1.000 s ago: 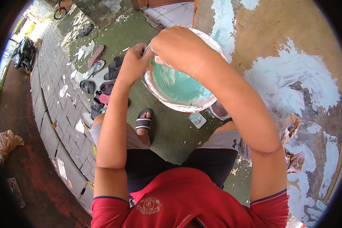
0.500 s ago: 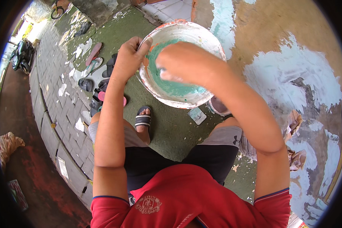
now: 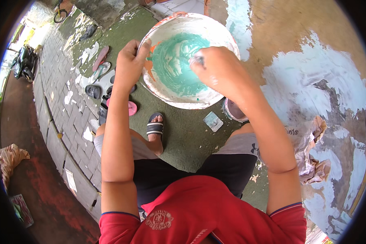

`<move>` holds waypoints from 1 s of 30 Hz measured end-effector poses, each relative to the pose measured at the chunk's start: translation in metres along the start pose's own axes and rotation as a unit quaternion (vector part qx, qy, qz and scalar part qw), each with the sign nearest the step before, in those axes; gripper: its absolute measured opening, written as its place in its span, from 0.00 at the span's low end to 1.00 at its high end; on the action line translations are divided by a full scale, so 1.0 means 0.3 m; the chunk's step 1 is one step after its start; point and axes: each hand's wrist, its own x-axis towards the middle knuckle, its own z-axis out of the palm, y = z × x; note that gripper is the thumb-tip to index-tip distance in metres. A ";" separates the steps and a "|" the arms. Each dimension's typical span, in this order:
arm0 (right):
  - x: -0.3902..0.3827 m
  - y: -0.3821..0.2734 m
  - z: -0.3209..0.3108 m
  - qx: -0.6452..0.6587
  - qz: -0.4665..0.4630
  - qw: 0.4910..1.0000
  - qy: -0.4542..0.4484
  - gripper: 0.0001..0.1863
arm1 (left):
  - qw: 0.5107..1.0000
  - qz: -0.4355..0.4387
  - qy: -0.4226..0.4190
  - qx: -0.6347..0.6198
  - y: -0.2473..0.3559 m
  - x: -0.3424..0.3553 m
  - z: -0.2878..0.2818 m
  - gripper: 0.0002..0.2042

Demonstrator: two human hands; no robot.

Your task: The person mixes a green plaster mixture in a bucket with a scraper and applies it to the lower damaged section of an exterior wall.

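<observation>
A wide round basin, white inside with an orange-stained rim, is held tilted toward me. Green-teal paint with paler swirls coats its bottom. My left hand grips the basin's left rim, thumb over the edge and fingers behind it. Over the right side of the basin, my right hand is closed, with paint smears on it. Something whitish and dark shows at its fingers, but its kind is too hidden to tell.
Below the basin's right side stands a small round tub, beside a flat paint-stained square. Several sandals lie at the left. Crumpled paper rests by the wall patched with pale blue. A motorbike stands far left.
My right hand has swung right within the basin, uncovering more of the swirled paint. The basin and my left hand have shifted slightly left and away.
</observation>
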 end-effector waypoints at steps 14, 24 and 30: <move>-0.128 -0.114 0.282 0.263 0.075 0.937 0.218 0.18 | 0.997 0.023 0.067 0.004 0.059 -0.066 0.064 0.17; -0.121 -0.071 0.222 0.335 0.145 0.919 0.151 0.19 | 0.994 0.045 0.099 0.024 0.057 -0.072 0.064 0.16; -0.070 0.072 0.151 0.039 0.017 0.950 0.310 0.18 | 0.994 0.052 0.080 0.053 0.065 -0.084 0.062 0.15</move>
